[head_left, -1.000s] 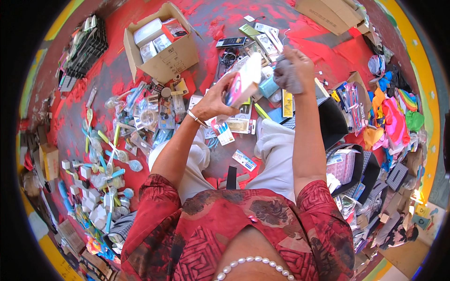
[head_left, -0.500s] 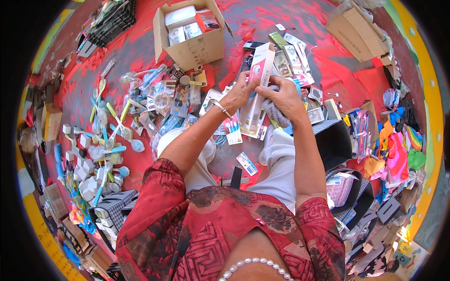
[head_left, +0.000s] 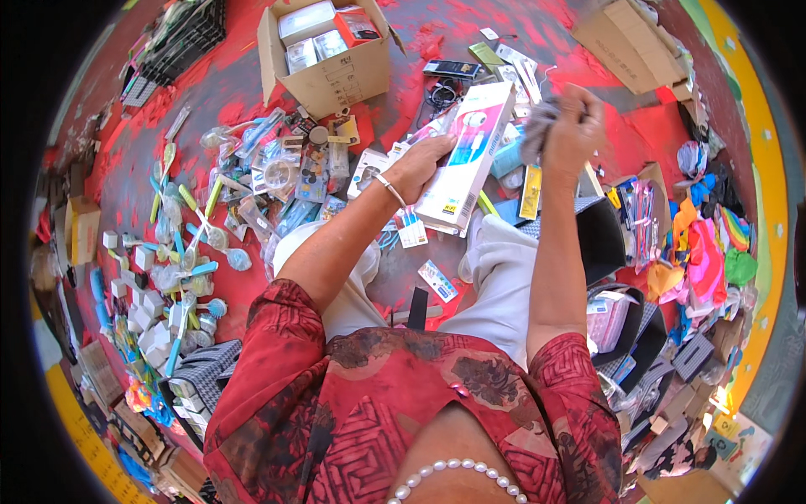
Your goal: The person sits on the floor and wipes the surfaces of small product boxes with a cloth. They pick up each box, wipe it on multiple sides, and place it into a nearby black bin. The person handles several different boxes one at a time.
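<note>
My left hand (head_left: pixel 422 165) grips the left edge of a long white box (head_left: pixel 457 181) with a pink and blue picture on its front. The box is tilted, its broad face turned up toward me, above the gap between my knees. Off to the right of the box, my right hand (head_left: pixel 576 130) is raised and closed on a crumpled grey cloth (head_left: pixel 537 133), apart from the box. Small packaged goods lie beneath, among them a yellow packet (head_left: pixel 531 192) and a white card pack with blue print (head_left: pixel 438 280) on the floor between my legs.
An open cardboard box (head_left: pixel 334 80) holding smaller boxes stands ahead. Brushes and bagged items (head_left: pixel 200 239) spread to the left. Dark baskets (head_left: pixel 600 239) and a colourful heap of bags (head_left: pixel 709 265) are on the right. Another carton (head_left: pixel 625 46) sits far right.
My right hand has left the box and moved right and up with the grey cloth. The box has turned to show its broad printed face, still in my left hand.
</note>
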A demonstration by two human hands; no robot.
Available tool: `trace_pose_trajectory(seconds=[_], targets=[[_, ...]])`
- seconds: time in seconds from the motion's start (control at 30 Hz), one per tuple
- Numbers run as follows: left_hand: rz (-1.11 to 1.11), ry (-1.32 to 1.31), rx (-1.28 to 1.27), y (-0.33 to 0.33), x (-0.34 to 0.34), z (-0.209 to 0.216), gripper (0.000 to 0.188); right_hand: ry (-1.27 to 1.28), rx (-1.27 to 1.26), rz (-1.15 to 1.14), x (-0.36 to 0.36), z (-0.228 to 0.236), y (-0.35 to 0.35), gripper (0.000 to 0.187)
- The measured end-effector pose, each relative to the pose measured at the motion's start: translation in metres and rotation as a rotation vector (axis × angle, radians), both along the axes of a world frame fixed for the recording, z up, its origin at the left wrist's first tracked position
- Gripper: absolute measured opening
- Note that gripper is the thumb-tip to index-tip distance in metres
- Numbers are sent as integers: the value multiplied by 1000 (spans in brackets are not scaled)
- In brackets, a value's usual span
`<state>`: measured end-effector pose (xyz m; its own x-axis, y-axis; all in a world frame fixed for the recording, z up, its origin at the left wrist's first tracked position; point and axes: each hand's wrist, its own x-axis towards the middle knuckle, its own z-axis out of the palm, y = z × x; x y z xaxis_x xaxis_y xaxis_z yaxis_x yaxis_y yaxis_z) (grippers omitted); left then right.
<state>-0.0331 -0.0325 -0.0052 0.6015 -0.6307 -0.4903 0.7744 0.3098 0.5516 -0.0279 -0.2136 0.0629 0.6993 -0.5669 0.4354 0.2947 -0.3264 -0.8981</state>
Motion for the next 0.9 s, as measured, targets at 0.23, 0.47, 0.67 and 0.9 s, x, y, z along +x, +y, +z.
trace_pose_trajectory(seconds=[0.23,0.47,0.67,0.9], targets=[[163,-36,-82,-1,6,-27,31,178,-456,392,-22,-15,48,23],[328,-646,698,10,32,-51,32,600,-245,803,-49,10,48,14],[19,-781,282,-6,6,-41,31,101,-558,363,-30,-9,52,29],[-86,-829,328,-2,-11,-11,19,-13,-1171,108,-6,-26,16,15]])
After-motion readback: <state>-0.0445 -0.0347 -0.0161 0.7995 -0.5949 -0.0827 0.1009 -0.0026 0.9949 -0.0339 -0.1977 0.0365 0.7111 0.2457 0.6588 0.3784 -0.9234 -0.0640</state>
